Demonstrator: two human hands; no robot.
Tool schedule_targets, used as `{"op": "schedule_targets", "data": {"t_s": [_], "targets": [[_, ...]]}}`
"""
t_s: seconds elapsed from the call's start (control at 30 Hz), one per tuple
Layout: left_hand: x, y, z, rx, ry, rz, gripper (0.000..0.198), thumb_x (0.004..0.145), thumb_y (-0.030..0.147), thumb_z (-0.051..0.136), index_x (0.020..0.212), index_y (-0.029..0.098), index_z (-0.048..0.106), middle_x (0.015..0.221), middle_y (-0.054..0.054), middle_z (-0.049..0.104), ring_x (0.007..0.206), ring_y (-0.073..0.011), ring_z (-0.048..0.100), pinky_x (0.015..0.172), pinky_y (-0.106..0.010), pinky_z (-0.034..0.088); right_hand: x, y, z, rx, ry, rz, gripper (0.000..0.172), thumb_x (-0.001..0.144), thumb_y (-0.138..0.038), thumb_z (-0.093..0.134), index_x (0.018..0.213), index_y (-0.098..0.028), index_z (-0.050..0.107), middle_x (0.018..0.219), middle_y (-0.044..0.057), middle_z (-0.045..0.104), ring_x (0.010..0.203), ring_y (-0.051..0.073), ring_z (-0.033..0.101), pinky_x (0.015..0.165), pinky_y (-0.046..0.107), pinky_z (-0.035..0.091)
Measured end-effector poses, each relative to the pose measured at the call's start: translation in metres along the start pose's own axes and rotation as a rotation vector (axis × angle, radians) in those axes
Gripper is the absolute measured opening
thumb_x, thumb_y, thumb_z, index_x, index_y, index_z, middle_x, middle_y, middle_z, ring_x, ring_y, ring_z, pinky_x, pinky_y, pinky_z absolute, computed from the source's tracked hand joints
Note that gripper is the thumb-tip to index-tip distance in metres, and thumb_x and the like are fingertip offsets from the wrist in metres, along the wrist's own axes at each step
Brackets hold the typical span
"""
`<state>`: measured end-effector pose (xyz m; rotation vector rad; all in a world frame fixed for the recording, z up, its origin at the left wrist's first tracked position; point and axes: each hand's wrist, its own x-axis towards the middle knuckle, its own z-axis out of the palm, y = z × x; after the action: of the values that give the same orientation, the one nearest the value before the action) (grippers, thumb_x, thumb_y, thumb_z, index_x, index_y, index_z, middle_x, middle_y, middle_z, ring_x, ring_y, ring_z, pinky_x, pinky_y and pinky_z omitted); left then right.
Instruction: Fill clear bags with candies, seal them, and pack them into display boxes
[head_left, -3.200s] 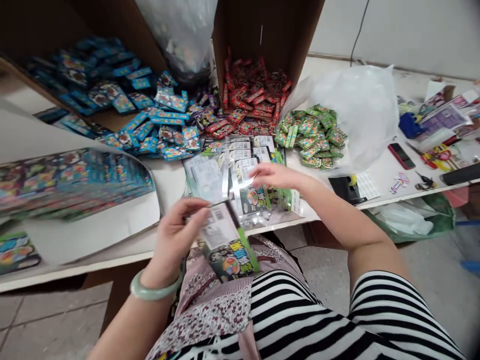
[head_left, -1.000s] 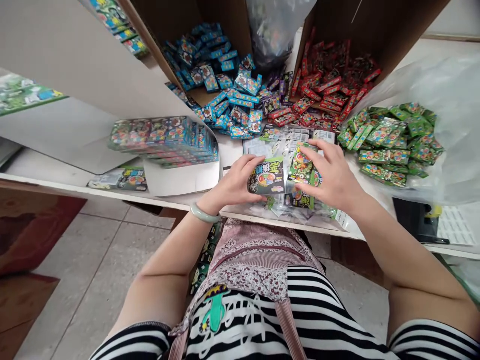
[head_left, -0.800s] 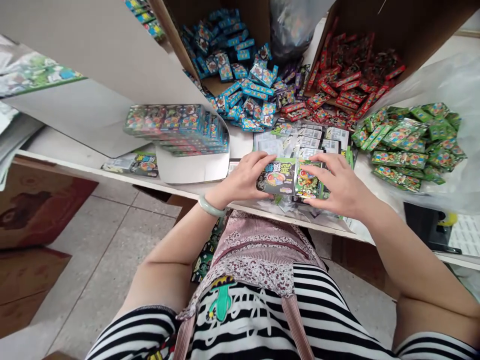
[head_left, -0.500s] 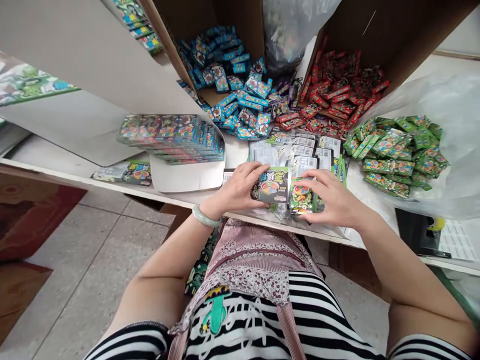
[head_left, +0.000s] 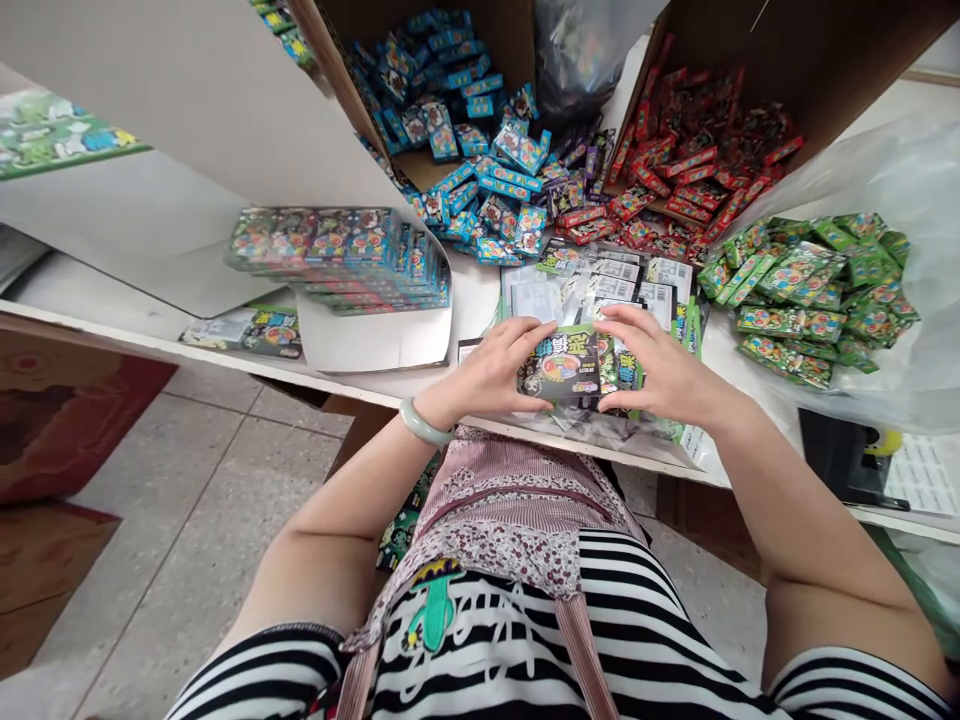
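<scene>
Both hands close in on a small stack of packets just above the table edge. The left hand (head_left: pixel 487 370), a pale-green bangle (head_left: pixel 424 422) on its wrist, curls its fingers over the top of a dark printed packet (head_left: pixel 559 367) and has its thumb along the lower edge. The right hand (head_left: pixel 660 365) is nearly closed, its fingertips (head_left: pixel 611 320) on top and its thumb below, gripping a green printed packet (head_left: pixel 621 365) that sits partly behind the dark one, with their edges touching.

Directly beneath and beyond the hands, a spread of clear cellophane packs (head_left: pixel 600 300) with white barcode labels lies on the white table (head_left: pixel 225 345). Beyond these, loose blue packets (head_left: pixel 487 190) spill from a cardboard box (head_left: pixel 457 45), and red packets (head_left: pixel 697 160) fill a second cardboard box (head_left: pixel 757 50). Green packets (head_left: pixel 810 300) lie in a heap against a clear plastic bag (head_left: pixel 900 200) to the right.

Left of the hands, a shrink-wrapped stack of boxed packets (head_left: pixel 337 260) rests on a white card sheet (head_left: pixel 375 340), with two flat printed cards (head_left: pixel 240 332) near the table edge. A black object (head_left: pixel 832 455) and a sheet of white labels (head_left: pixel 926 475) sit far right. Below the table edge are a patterned apron (head_left: pixel 510 500), a striped top (head_left: pixel 510 640) and a tiled floor (head_left: pixel 202 520).
</scene>
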<state>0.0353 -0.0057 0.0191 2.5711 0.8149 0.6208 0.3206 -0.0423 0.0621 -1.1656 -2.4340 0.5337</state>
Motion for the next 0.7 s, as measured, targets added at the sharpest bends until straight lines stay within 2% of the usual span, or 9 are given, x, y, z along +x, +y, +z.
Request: {"op": "schedule_targets", "data": {"t_s": [0.07, 0.17, 0.23, 0.33, 0.4, 0.5, 0.6, 0.63, 0.7], "targets": [[-0.001, 0.0, 0.003, 0.008, 0.038, -0.024, 0.104, 0.071, 0.054, 0.082, 0.154, 0.016, 0.033, 0.14, -0.021, 0.05, 0.132, -0.0385, 0.05, 0.111, -0.057, 0.044, 0.0, 0.0, 0.007, 0.052, 0.084, 0.025, 0.082, 0.078, -0.052, 0.078, 0.148, -0.027, 0.042, 0.151, 0.014, 0.044, 0.142, 0.037, 0.044, 0.115, 0.057, 0.042], [-0.002, -0.002, 0.006, 0.025, 0.092, -0.071, 0.102, 0.073, 0.053, 0.082, 0.155, 0.017, 0.032, 0.139, -0.02, 0.05, 0.132, -0.0381, 0.05, 0.112, -0.057, 0.043, -0.002, -0.009, 0.019, 0.066, 0.257, 0.079, 0.056, 0.089, -0.045, 0.067, 0.14, -0.026, 0.05, 0.13, 0.012, 0.062, 0.127, 0.034, 0.056, 0.108, 0.058, 0.046], [-0.001, -0.004, 0.008, 0.023, 0.089, -0.063, 0.103, 0.073, 0.054, 0.082, 0.155, 0.017, 0.032, 0.139, -0.02, 0.051, 0.131, -0.0378, 0.051, 0.112, -0.057, 0.043, -0.003, -0.016, 0.026, 0.072, 0.252, 0.103, 0.041, 0.094, -0.039, 0.06, 0.134, -0.027, 0.056, 0.117, 0.011, 0.07, 0.118, 0.033, 0.061, 0.101, 0.056, 0.049], [-0.002, -0.008, 0.008, 0.01, 0.087, -0.048, 0.103, 0.073, 0.055, 0.081, 0.155, 0.017, 0.032, 0.138, -0.02, 0.051, 0.13, -0.0375, 0.051, 0.111, -0.057, 0.045, 0.005, -0.009, 0.027, 0.18, 0.213, 0.162, 0.036, 0.097, -0.037, 0.054, 0.13, -0.027, 0.062, 0.111, 0.009, 0.075, 0.111, 0.03, 0.066, 0.095, 0.052, 0.053], [-0.004, -0.01, 0.006, 0.003, 0.115, -0.074, 0.103, 0.075, 0.054, 0.08, 0.156, 0.018, 0.029, 0.139, -0.02, 0.049, 0.13, -0.0374, 0.051, 0.111, -0.057, 0.045, 0.022, 0.019, 0.018, 0.265, 0.31, 0.276, 0.033, 0.097, -0.038, 0.052, 0.126, -0.025, 0.065, 0.104, 0.007, 0.077, 0.1, 0.027, 0.07, 0.092, 0.047, 0.054], [-0.009, -0.012, 0.0, -0.025, 0.154, -0.096, 0.105, 0.075, 0.056, 0.079, 0.158, 0.02, 0.026, 0.139, -0.019, 0.048, 0.13, -0.0371, 0.051, 0.111, -0.056, 0.046, 0.066, 0.09, -0.002, 0.179, 0.467, 0.512, 0.024, 0.09, -0.036, 0.059, 0.104, -0.02, 0.071, 0.097, 0.007, 0.078, 0.093, 0.026, 0.071, 0.092, 0.044, 0.054], [-0.015, -0.009, -0.004, -0.06, 0.148, -0.098, 0.106, 0.076, 0.057, 0.079, 0.16, 0.024, 0.021, 0.139, -0.018, 0.048, 0.129, -0.0361, 0.052, 0.11, -0.055, 0.048, 0.12, 0.164, -0.017, 0.05, 0.481, 0.831, 0.021, 0.086, -0.032, 0.065, 0.1, -0.017, 0.07, 0.108, 0.013, 0.076, 0.107, 0.03, 0.068, 0.102, 0.047, 0.049], [-0.017, -0.008, -0.004, -0.065, 0.142, -0.103, 0.107, 0.077, 0.056, 0.079, 0.16, 0.025, 0.02, 0.139, -0.018, 0.048, 0.129, -0.0359, 0.052, 0.11, -0.055, 0.048, 0.137, 0.183, -0.019, 0.051, 0.496, 0.936, 0.026, 0.083, -0.032, 0.069, 0.102, -0.016, 0.069, 0.113, 0.015, 0.075, 0.113, 0.032, 0.067, 0.105, 0.048, 0.047], [-0.019, -0.007, -0.004, -0.066, 0.134, -0.113, 0.107, 0.078, 0.055, 0.078, 0.161, 0.026, 0.017, 0.139, -0.018, 0.048, 0.128, -0.0359, 0.053, 0.109, -0.054, 0.049, 0.166, 0.21, -0.017, 0.052, 0.538, 1.035, 0.039, 0.08, -0.036, 0.073, 0.111, -0.013, 0.065, 0.119, 0.02, 0.072, 0.119, 0.035, 0.064, 0.106, 0.051, 0.045]]}}
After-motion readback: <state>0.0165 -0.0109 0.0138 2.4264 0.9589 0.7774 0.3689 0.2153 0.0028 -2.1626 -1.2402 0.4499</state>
